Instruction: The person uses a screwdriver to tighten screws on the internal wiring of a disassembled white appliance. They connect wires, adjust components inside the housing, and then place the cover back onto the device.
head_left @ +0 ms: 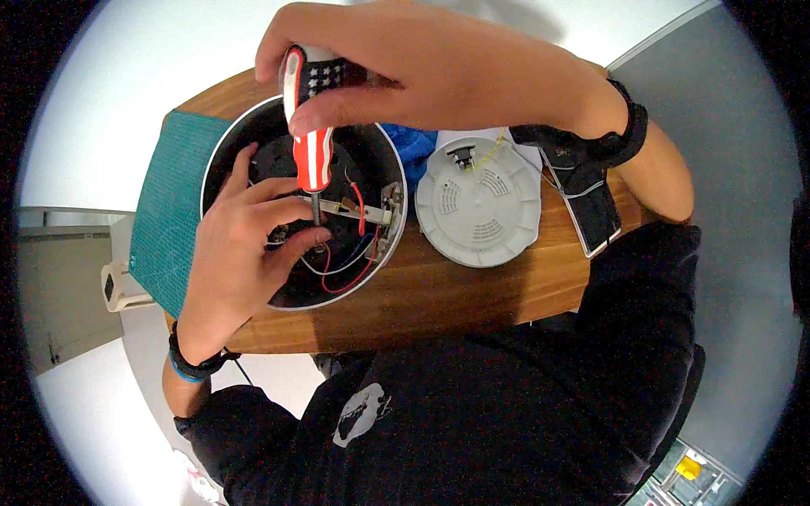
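My right hand point(380, 51) comes across from the right and is wrapped round the handle of a screwdriver point(313, 164). That handle is red and white, with a black part bearing white stars, and its metal shaft points down into a round, dark-lined housing with a pale rim point(403, 181). Inside the housing, my left hand point(240, 228) has thumb and index finger closed around the lower shaft; the tip and whatever it touches are hidden. Close by lie a red wire point(361, 211), thin white and red wires, and a metal bracket point(390, 221) on the inner wall.
A round off-white vented cover point(479, 202) with a black connector and yellow wire lies to the right. Beyond it rests a black flat device point(591, 211) with cables. A green cutting mat point(173, 211) is at left, blue cloth point(412, 148) behind, all on a wooden table point(447, 304).
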The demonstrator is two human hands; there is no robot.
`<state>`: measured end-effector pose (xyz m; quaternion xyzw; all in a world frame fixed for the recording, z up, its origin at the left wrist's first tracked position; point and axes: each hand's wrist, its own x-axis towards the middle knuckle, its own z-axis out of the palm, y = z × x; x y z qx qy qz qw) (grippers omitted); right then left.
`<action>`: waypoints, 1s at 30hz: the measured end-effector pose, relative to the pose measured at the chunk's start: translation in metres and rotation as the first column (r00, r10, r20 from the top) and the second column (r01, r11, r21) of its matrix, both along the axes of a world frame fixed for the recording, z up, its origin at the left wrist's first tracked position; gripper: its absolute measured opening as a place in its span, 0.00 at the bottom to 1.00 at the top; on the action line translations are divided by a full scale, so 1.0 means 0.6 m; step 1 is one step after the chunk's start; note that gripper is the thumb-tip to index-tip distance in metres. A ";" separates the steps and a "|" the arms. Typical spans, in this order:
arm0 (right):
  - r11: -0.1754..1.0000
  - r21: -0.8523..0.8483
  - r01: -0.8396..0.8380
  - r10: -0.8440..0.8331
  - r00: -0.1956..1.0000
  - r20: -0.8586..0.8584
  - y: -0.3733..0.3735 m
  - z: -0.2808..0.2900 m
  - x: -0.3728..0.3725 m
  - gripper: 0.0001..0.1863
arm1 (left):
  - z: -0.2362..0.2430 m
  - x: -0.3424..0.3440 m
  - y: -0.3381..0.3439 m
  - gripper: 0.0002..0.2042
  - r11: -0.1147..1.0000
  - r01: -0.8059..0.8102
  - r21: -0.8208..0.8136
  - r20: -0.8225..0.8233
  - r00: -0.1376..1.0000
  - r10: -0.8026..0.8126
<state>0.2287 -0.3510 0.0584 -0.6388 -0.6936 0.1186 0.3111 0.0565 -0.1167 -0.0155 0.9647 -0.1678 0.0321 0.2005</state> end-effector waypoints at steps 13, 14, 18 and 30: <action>0.906 -0.103 0.410 -0.423 0.882 -0.210 -0.141 -0.107 0.051 0.33 | -0.009 -0.009 0.003 0.07 0.998 -0.061 0.009 0.098 0.993 0.060; 0.877 -0.009 0.481 -0.476 0.866 -0.154 -0.166 -0.141 0.062 0.29 | -0.010 -0.001 0.007 0.07 0.999 -0.036 -0.010 0.091 0.995 0.036; 0.748 -0.227 0.623 -0.588 0.782 0.206 -0.260 -0.188 0.065 0.24 | -0.008 0.004 0.013 0.07 0.998 -0.010 -0.068 0.102 0.995 0.017; 0.485 -0.479 0.731 -0.708 0.650 0.275 -0.315 -0.331 -0.014 0.23 | -0.007 0.001 0.002 0.08 0.997 -0.073 -0.016 0.023 0.997 0.073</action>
